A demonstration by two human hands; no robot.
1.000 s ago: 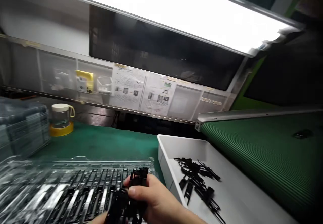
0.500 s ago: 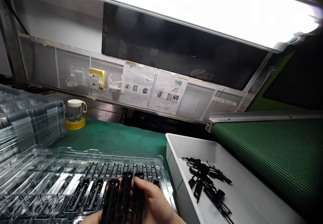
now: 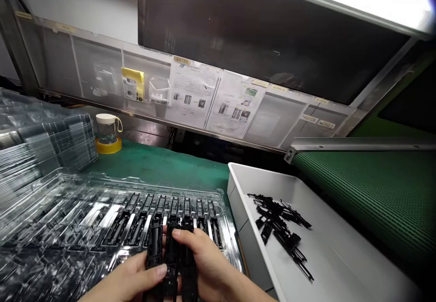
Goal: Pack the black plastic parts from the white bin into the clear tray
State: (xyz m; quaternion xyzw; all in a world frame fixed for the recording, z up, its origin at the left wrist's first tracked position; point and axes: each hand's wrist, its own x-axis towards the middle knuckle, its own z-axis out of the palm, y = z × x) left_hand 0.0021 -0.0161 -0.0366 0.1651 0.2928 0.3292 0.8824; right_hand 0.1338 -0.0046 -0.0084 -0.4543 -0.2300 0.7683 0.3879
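Both my hands hold a small group of long black plastic parts [image 3: 172,256], side by side and upright, in front of the clear tray. My left hand [image 3: 136,272] grips them at the lower left, its thumb pressed on the leftmost part. My right hand [image 3: 207,261] is closed round the right side, its thumb across the upper front; the other fingers are mostly hidden behind. Beneath and beyond them lies the clear plastic tray [image 3: 112,185], with several similar black parts [image 3: 139,227] in its slots toward the right. Slots on its left side hold no black parts.
A white bin [image 3: 252,265] with a pile of black parts [image 3: 279,220] stands at right, beside a green conveyor belt [image 3: 368,179]. Stacked clear trays [image 3: 44,138] rise at left. A lidded cup [image 3: 106,129] sits on a yellow tape roll [image 3: 108,146] on the green tabletop [image 3: 163,163].
The view has tipped downward, so more of the hands and tray shows. My left hand, barely visible before, now shows with its thumb on the held parts.
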